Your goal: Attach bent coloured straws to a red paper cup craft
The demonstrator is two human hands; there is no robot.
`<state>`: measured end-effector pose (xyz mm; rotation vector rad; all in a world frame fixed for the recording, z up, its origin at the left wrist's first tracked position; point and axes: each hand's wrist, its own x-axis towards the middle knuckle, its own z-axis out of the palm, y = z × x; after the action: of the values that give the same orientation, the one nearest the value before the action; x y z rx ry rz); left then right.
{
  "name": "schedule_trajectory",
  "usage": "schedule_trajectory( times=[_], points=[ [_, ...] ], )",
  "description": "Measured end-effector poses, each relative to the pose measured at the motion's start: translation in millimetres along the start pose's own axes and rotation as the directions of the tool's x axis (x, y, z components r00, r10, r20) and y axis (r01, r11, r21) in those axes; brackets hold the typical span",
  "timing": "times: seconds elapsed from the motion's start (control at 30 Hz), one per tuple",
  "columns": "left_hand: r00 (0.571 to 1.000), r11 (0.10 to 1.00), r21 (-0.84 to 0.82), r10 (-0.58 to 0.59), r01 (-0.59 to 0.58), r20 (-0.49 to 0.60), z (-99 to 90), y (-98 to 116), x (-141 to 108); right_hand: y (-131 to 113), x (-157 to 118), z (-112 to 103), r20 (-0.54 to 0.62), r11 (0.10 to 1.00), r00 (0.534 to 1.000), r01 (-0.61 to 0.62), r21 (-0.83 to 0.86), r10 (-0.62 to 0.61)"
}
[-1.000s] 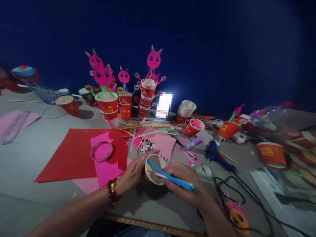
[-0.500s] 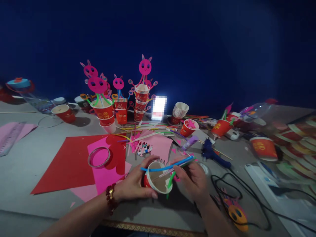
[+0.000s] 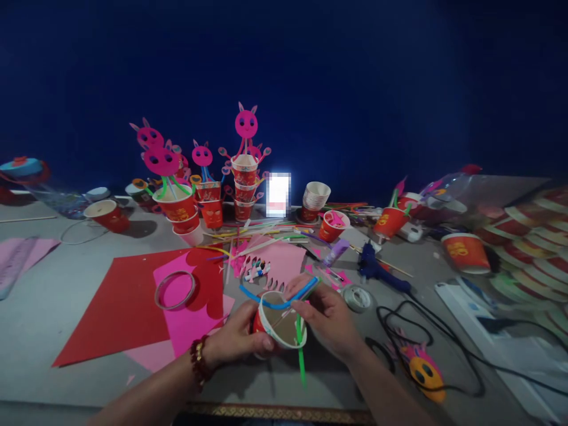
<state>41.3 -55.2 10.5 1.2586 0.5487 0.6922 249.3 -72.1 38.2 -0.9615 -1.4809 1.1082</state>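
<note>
In my left hand is a red paper cup, its mouth tilted up toward me. The fingers wrap round its left side with the thumb at the front. My right hand pinches a blue pipe cleaner over the cup's mouth. That stem curves across the far rim, its free end poking out to the left. A green pipe cleaner crosses the right rim and hangs down outside. Thin pale sticks lean inside the cup, partly hidden by my right fingers.
Pink-faced cup figures stand at the back. To the right lie a blue glue gun, a tape roll and a looping black cord. Red card with a ring lies left. Stacked cups fill the far right.
My right hand has moved slightly left, and the blue pipe cleaner now bends along the rim instead of lying nearly straight. The green one hangs further down outside the cup. The view shifted a little.
</note>
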Motion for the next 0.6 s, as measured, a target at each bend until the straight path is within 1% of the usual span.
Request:
schedule_trajectory(
  times=[0.07, 0.13, 0.2, 0.3, 0.4, 0.47, 0.6],
  points=[
    [0.999, 1.000, 0.025, -0.006, 0.007, -0.036, 0.0, -0.9, -0.5, -2.0, 2.4, 1.6, 0.038, 1.000, 0.999, -0.016, -0.008, 0.016],
    [0.994, 0.998, 0.061, 0.021, -0.015, -0.105, -0.2, -1.5, -0.7, -3.6, 4.1, 1.9, 0.057, 0.999, 0.998, -0.016, -0.029, 0.018],
    [0.988, 0.995, 0.093, 0.050, -0.037, -0.143, -0.7, -1.2, -0.5, -3.6, 4.8, 1.2, 0.042, 0.999, 0.999, 0.006, -0.033, -0.005],
    [0.992, 0.986, 0.166, 0.038, -0.018, -0.122, -1.4, 0.2, 0.0, -2.6, 4.4, 1.3, -0.029, 0.998, 0.998, 0.047, -0.039, -0.048],
    [0.989, 0.975, 0.223, 0.052, -0.020, -0.141, -0.8, 0.5, -0.3, -4.2, 3.9, 4.3, -0.038, 0.996, 0.998, 0.055, -0.072, -0.058],
    [0.985, 0.976, 0.215, 0.066, -0.031, -0.159, 0.2, -0.1, -0.7, -6.4, 4.0, 5.7, -0.031, 0.993, 0.998, 0.058, -0.100, -0.061],
    [0.986, 0.979, 0.197, 0.077, -0.046, -0.150, 0.1, -3.4, -1.3, -8.4, 4.4, 3.7, -0.054, 0.991, 0.995, 0.083, -0.108, -0.089]
  ],
)
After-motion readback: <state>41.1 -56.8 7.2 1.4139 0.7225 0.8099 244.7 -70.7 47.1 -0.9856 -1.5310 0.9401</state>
